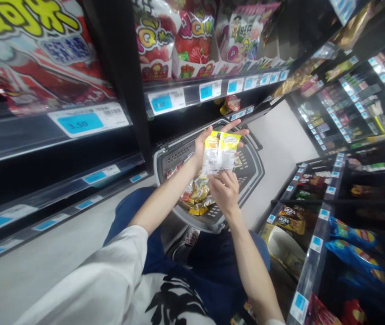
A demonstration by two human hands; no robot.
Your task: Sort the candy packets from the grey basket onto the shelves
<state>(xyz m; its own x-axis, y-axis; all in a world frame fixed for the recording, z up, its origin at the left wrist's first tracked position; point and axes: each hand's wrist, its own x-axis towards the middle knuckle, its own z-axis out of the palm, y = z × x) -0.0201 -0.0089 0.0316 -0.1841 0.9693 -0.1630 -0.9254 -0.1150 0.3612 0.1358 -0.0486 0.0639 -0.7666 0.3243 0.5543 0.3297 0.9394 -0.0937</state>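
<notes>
Yellow-and-white packet (222, 151) in hand above a grey basket (157, 169)

Room: shop aisle, seen at a tilt. Black shelving (118, 67) fills the left and top of the frame, its ledges edged with blue-and-white price labels (89, 121). Further snack shelves (317, 234) at right, partly blurred.

Floor (285, 131): plain, pale grey, showing right of centre and at lower left.

Clothing: white shirt (111, 266) with dark leaf print, bottom of frame; dark blue trousers (138, 207), knees bent, at the basket's near end.

Basket: perforated, rimmed, frame centre.

Red bag (53, 67): large, upper left.

Fruit-printed bags (195, 36): a row at top centre, several in display boxes.

Heaped small packets (197, 194): gold, red and white, loose inside the basket, partly hidden by the left forearm (168, 189).

Left hand (199, 151): frame centre; clamped on the packet's left side, other fingers spread behind and past its right edge.

Right hand (226, 192): just below; fingers bent, close together, touching the packet's lower edge; whether they pinch it cannot be told.

Packet: between both hands, right of the left thumb, directly above the right fingers in the frame, printed face to the camera
</notes>
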